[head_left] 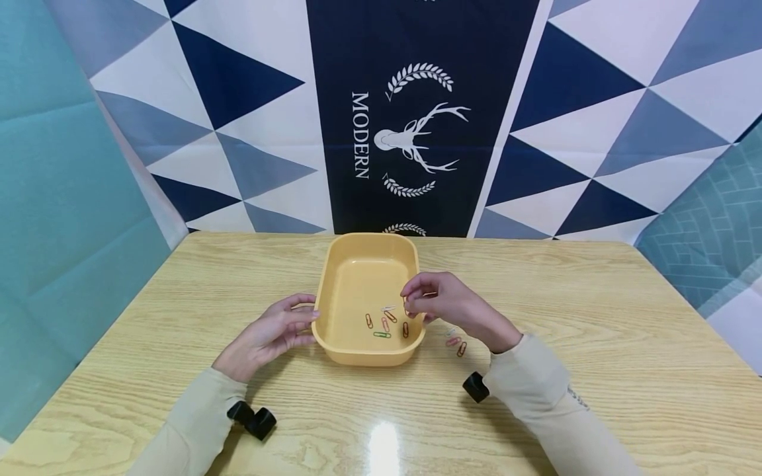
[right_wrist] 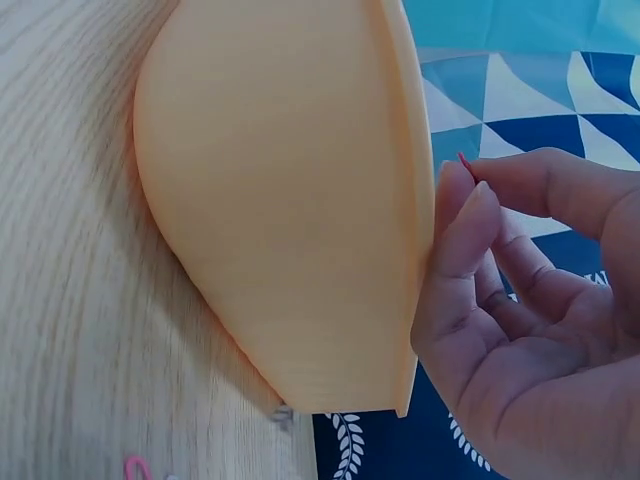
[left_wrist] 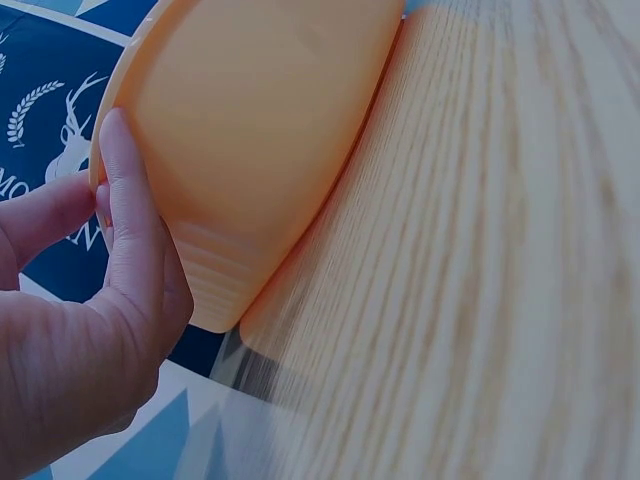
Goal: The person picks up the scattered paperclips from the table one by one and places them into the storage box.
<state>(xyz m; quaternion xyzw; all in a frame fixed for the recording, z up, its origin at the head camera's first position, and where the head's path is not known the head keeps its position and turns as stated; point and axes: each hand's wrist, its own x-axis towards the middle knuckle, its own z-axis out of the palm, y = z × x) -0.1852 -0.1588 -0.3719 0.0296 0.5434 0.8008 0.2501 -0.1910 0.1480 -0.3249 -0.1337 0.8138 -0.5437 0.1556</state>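
A yellow-orange plastic tray (head_left: 351, 277) with rounded corners sits on the table. Several paper clips lie in its near part, among them a green paper clip (head_left: 382, 335) and a pink paper clip (head_left: 385, 324). My left hand (head_left: 274, 334) holds the tray's left rim; in the left wrist view a finger lies along the outer wall. Over the right rim, my right hand (head_left: 455, 304) pinches a small red paper clip (right_wrist: 465, 163) between thumb and index finger. Most of that clip is hidden by the fingertips in the right wrist view.
Right of the tray, under the right wrist, lie a pink paper clip (head_left: 453, 342), a brownish-red paper clip (head_left: 462, 349) and a whitish one. The wooden table (head_left: 565, 297) reaches back to a patterned cloth (head_left: 262, 99). Black wrist mounts (head_left: 476, 387) sit at the sleeves.
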